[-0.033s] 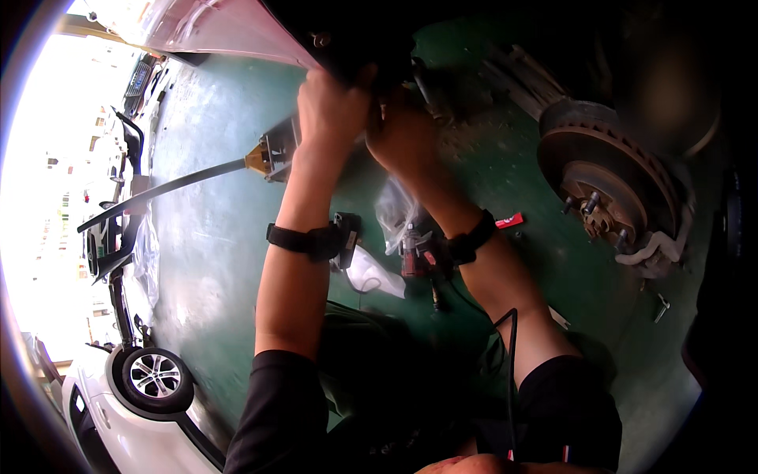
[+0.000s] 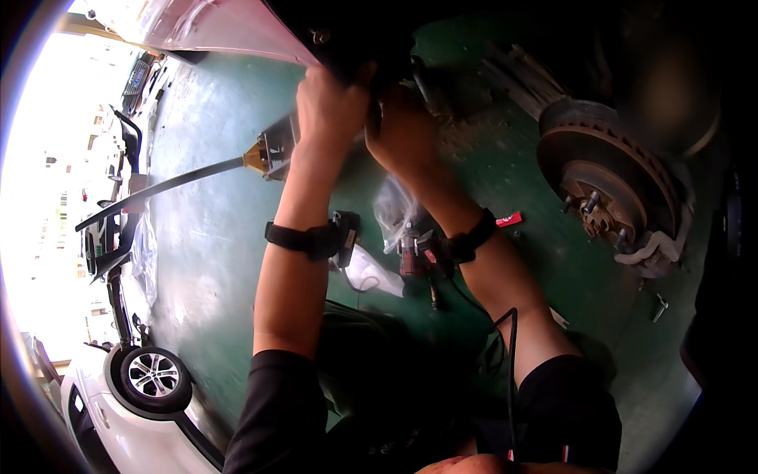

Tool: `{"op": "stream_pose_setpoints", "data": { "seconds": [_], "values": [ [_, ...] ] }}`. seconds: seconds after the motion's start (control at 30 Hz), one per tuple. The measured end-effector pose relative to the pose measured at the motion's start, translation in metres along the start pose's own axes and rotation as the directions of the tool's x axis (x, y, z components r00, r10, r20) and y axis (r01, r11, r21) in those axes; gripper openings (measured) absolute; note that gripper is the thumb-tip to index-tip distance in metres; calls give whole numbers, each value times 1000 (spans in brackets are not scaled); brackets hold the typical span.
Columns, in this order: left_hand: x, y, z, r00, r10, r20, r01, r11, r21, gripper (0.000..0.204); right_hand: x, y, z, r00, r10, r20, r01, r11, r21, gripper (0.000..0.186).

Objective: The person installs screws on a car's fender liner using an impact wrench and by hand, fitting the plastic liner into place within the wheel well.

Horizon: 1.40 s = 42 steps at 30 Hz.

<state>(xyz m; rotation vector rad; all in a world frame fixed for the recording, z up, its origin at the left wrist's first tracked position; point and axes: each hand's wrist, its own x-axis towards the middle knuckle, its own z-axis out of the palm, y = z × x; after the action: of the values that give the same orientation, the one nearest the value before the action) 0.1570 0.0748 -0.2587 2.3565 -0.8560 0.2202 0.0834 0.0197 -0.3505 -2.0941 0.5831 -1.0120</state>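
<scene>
Both forearms rise from six o'clock, each with a black wrist strap, and converge near twelve o'clock. The left hand [image 2: 325, 107] is raised with its back showing; the right hand [image 2: 404, 134] bends inward just beside it. Above them, at twelve o'clock, is the dark car-body part [image 2: 359, 35] at which they work, bordered at eleven by a pale, pinkish body panel [image 2: 229, 31]. At ten o'clock a floor jack [image 2: 276, 150] with a long handle is partly covered by the left forearm. Between the forearms, on the green floor [image 2: 213, 118], lie a clear plastic bag [image 2: 395, 207] and a red-and-black power tool [image 2: 409, 257]. A rusty brake disc [image 2: 608, 170] stands between two and three o'clock, and a white car [image 2: 134, 430] at eight. The fingers of both hands are curled; shadow hides their tips, so what they grip, if anything, cannot be told.
</scene>
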Motion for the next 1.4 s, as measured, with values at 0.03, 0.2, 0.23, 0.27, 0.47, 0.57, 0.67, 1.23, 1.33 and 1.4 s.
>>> {"op": "stream_pose_setpoints", "data": {
  "seconds": [0.03,0.2,0.23,0.27,0.47,0.57,0.67,1.23,1.33,1.4],
  "values": [
    [0,0,0,1000,10,1,-10,1000,11,35,-1,0,-1,998,-56,-19,55,995,-79,18],
    [3,2,9,1000,22,12,-23,998,65,43,2,13,-6,992,-117,-51,112,989,-93,18],
    [5,-1,5,998,10,54,-17,991,131,44,3,8,-2,998,-61,-23,61,998,15,17],
    [5,-18,4,998,56,-34,-53,995,86,45,2,-2,3,1000,-12,16,10,992,123,16],
    [8,-27,7,994,103,37,-107,985,132,30,0,15,33,978,-130,-161,155,976,154,17],
    [-4,12,13,1000,14,25,-13,998,-64,36,3,19,6,966,-239,-96,224,965,-139,21],
    [2,10,3,992,112,59,-113,994,0,36,11,13,-7,971,-186,-153,166,977,-135,32],
    [26,-67,-10,997,-8,82,-1,995,104,49,-48,32,-7,785,-288,548,226,958,178,35],
    [36,-68,34,990,88,113,-108,977,186,60,-108,116,-84,543,-515,663,676,737,20,38],
    [38,-81,16,993,70,97,-93,963,252,60,-114,101,-148,490,26,871,160,980,-119,36]
  ]
}}
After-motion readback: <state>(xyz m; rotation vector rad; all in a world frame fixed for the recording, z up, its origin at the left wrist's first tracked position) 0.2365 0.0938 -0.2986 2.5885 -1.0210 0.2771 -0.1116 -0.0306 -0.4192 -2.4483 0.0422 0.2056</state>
